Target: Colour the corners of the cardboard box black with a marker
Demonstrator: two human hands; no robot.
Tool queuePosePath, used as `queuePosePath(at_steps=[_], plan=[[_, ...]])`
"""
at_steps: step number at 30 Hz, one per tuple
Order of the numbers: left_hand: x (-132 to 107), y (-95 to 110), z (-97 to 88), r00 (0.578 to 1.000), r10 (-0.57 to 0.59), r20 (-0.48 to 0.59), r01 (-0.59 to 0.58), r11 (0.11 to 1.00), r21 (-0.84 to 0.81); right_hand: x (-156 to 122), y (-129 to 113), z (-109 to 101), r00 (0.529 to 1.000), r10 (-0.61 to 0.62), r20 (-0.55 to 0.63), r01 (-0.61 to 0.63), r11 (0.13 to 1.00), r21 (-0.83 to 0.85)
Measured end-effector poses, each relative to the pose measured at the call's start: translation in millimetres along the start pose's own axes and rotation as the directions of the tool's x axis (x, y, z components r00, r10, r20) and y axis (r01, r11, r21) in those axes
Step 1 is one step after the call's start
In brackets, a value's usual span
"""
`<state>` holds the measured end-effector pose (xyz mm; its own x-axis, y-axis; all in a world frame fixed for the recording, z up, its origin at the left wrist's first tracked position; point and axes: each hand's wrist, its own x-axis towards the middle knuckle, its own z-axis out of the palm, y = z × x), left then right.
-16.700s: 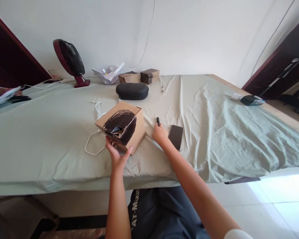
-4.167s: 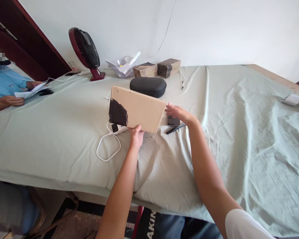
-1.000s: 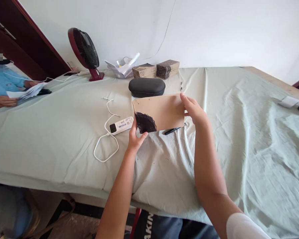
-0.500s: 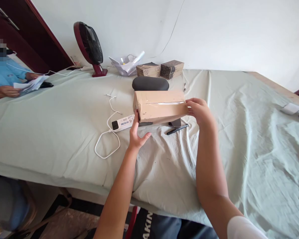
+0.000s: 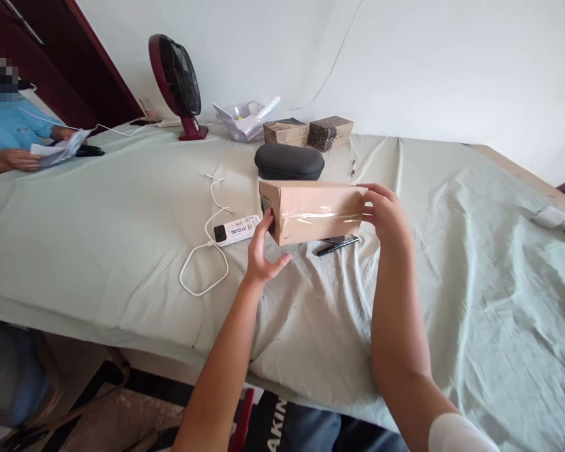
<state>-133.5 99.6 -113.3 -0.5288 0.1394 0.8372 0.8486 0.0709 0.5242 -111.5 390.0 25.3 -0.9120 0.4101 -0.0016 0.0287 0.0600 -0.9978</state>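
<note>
Your cardboard box (image 5: 317, 207) is at ctr of frame, btwn your two hands, long axis approx. left-to-right across the pic, taped long side facing you. Key relation: that axis runs along the line from hand to hand, so each hand has one short end. Your L hand (image 5: 263, 260) is at the left end: fingers up against the partly dark end face, thumb spread wide, apart from the box, below its near corner. Your R hand (image 5: 381, 210) is at the right end, fingers curled round it, holding; thumb placement hidden, can't tell. Neither hand's nearer; both touch. Rel. to L fingers, box lies right & slightly up-frame; rel. to R fingers, it's left. Resting on the cloth (image 5: 122, 238) or held clear of it: can't tell. Just below its near edge, right of ctr: black pen (image 5: 338, 246). White device (image 5: 238, 229) w/ cable (image 5: 226, 267) sits left of box; black case (image 5: 289, 162) just beyond it, upper ctr.
</note>
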Motion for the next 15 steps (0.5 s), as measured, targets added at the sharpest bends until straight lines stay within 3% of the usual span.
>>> queuePosePath(at_steps=[3, 6, 11, 15], plan=[[1, 1, 0.9, 1.0, 0.017, -0.003, -0.017, 1.0, -0.02, 3, 0, 2, 0.997, 0.005, -0.071, -0.001, 0.999, 0.049], [1, 0, 1.0, 1.0, 0.013, -0.012, -0.014, 0.999, -0.029, 6, 4, 9, 0.987, -0.021, -0.16, 0.012, 0.999, -0.053], [3, 0, 0.8, 0.999, 0.01, -0.046, -0.01, 1.0, 0.0, 12, 13, 14, 0.996, -0.089, -0.007, 0.089, 0.996, 0.0], [6, 2, 1.9, 1.0, 0.003, -0.024, -0.003, 1.0, -0.022, 16, 16, 12, 0.995, -0.094, -0.041, 0.092, 0.994, -0.051]])
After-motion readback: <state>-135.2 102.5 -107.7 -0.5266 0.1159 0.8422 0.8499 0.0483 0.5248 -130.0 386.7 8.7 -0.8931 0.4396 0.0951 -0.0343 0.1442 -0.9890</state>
